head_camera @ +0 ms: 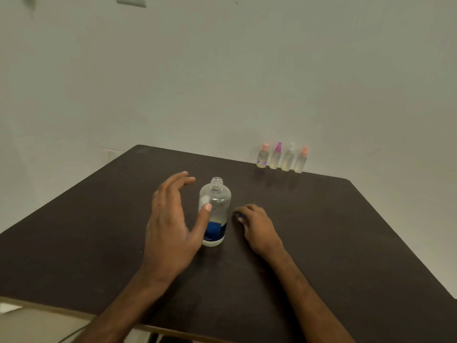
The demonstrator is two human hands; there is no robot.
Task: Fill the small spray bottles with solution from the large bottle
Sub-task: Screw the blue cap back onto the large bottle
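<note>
The large clear bottle [215, 201] stands upright mid-table with a blue label low on its body and its threaded neck uncapped. A little liquid lies at its bottom. My left hand [170, 226] hovers just left of it, fingers spread and straight, with the thumb tip in front of the bottle's side. My right hand [257, 227] rests on the table to the bottle's right, fingers curled round a small dark blue cap [239, 216] that is mostly hidden. Several small spray bottles [282, 158] with pink, purple and white tops stand in a row at the far edge.
The dark brown table [346, 243] runs up to a pale wall at the back. Its right and near edges are in view. A cable hangs below the near left edge.
</note>
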